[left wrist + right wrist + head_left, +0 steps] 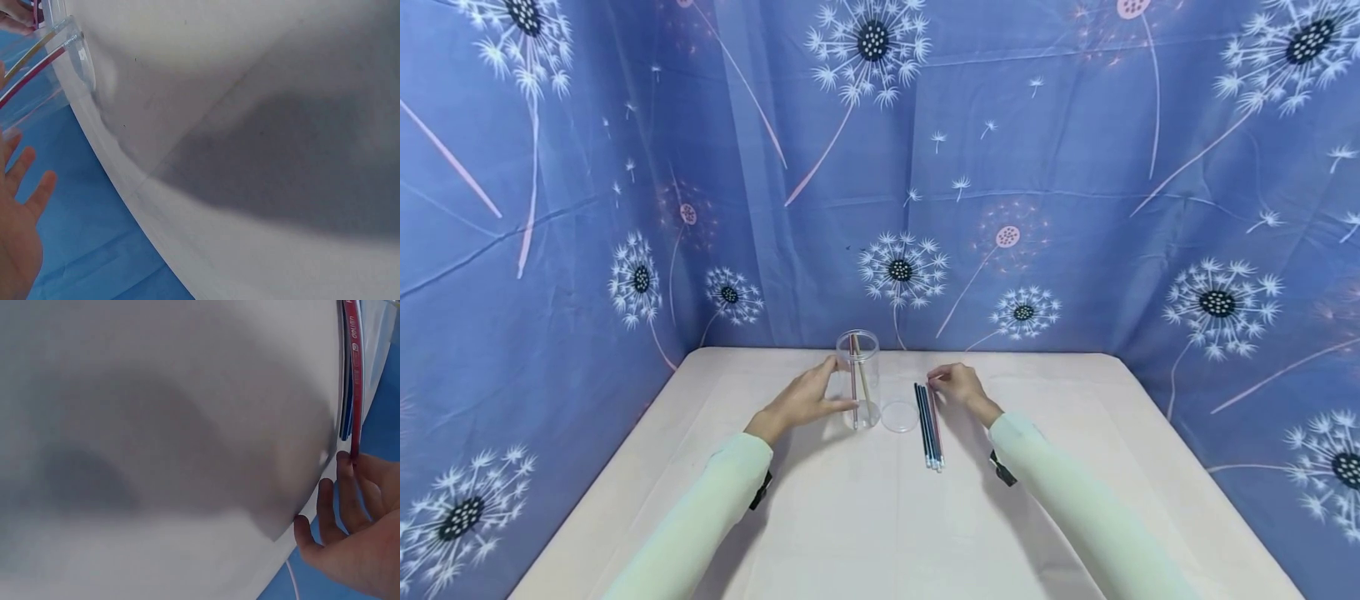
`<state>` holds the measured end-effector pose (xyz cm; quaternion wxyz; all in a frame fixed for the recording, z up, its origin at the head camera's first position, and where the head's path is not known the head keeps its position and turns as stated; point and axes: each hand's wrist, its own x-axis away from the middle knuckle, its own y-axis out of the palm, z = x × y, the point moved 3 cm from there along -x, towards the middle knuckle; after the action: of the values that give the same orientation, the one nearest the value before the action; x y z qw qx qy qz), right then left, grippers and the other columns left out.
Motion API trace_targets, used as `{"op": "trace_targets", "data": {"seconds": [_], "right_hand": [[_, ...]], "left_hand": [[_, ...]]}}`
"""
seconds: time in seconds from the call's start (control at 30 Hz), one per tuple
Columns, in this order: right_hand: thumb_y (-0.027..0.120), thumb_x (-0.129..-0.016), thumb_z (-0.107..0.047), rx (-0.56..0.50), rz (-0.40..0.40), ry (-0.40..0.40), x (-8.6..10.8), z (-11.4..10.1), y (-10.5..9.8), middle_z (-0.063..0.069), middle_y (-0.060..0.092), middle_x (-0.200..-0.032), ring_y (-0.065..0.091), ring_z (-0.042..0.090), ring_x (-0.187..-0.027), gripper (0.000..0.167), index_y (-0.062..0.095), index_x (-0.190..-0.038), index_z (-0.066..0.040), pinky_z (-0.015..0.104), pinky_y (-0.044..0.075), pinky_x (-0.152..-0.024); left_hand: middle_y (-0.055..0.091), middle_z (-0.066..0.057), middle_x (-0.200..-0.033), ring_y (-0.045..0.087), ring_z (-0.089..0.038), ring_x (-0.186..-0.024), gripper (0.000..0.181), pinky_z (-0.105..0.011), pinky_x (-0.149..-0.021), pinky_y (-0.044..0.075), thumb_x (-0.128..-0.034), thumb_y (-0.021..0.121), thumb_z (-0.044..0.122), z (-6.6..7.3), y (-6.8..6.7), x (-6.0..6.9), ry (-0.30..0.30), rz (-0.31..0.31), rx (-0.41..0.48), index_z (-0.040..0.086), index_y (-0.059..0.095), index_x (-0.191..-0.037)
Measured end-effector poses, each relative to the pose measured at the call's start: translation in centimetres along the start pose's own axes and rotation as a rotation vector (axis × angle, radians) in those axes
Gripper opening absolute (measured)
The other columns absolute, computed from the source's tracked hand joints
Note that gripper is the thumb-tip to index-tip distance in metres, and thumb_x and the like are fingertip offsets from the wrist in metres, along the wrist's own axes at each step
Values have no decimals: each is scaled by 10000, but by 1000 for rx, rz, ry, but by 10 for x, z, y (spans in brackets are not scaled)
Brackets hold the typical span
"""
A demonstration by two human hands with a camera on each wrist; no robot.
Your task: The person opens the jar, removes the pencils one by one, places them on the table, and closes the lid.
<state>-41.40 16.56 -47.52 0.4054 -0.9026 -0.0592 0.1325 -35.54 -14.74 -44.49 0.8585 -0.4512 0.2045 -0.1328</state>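
A clear cylindrical container [868, 375] stands upright with a red pencil [853, 383] and a yellowish pencil [862, 379] leaning inside. My left hand [805, 396] is at its left side, thumb in front and fingers toward the back; in the left wrist view the fingers of this hand [22, 219] look spread beside the container [75, 59]. My right hand [961, 387] pinches the far end of a red pencil [934, 417], which lies along the right of several dark pencils [927, 429]. The right wrist view shows thumb and index finger of the hand [356, 519] at the tip of this red pencil [357, 394].
Between the container and the pencils lies a round clear lid [899, 417] on the pale tabletop [850, 525]. Blue cloth [820, 275] with dandelion prints hangs behind the table and along its sides.
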Motion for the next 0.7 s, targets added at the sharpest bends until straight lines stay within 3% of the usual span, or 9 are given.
{"op": "trace_targets", "data": {"seconds": [0.23, 0.7], "right_hand": [[724, -971, -106, 6, -23, 30, 2, 1, 6, 126, 786, -1059, 734, 322, -1040, 168, 790, -1106, -31, 492, 553, -1007], [757, -938, -71, 40, -15, 15, 5, -4, 9, 109, 791, -1047, 736, 302, -1039, 137, 806, -1063, -45, 447, 589, -955]], "left_hand": [[514, -173, -1539, 507, -391, -1397, 949, -586, -1163, 411, -863, 842, 466, 0, 0, 0, -5, 2, 15, 140, 324, -1588], [543, -177, -1510, 529, -393, -1375, 889, -588, -1146, 433, -847, 850, 482, -1, 1, 0, 4, 18, 12, 151, 385, -1529]]}}
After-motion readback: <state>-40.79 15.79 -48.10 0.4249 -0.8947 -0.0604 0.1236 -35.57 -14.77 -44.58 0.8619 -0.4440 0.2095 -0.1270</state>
